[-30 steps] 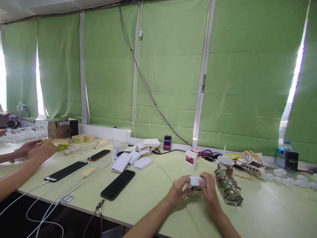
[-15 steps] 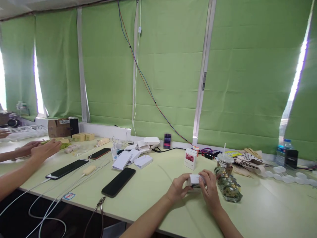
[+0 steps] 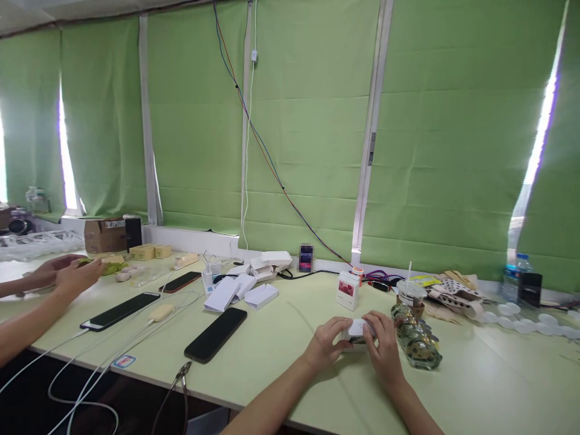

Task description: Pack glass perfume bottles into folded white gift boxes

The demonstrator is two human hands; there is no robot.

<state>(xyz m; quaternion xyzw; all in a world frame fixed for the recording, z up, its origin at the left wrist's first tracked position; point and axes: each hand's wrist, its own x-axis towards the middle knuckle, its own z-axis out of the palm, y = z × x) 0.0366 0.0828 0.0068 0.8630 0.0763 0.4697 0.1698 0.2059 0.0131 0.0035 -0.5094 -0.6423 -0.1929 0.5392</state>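
A small white box (image 3: 356, 328) with a dark picture on its near side is held between both hands, low over the pale table. My left hand (image 3: 327, 344) grips its left end, with thumb and fingers closed on it. On the right end, my right hand (image 3: 381, 345) has its fingers over the top and side, hiding part of the box. A white box with a red picture (image 3: 347, 290) stands upright just behind. Right of my right hand lies a row of greenish glass-like pieces (image 3: 417, 341).
Black phone (image 3: 215, 335), opened white boxes (image 3: 261, 296) and white cables lie to the left. Another person's hands (image 3: 75, 278) hold something green at far left. A lidded cup (image 3: 411, 293), cloths and a bottle (image 3: 523, 272) stand at the right back.
The view has shifted very slightly. Both my hands keep their hold on the small white box, almost unmoved. The other person's hands have moved a little to the left.
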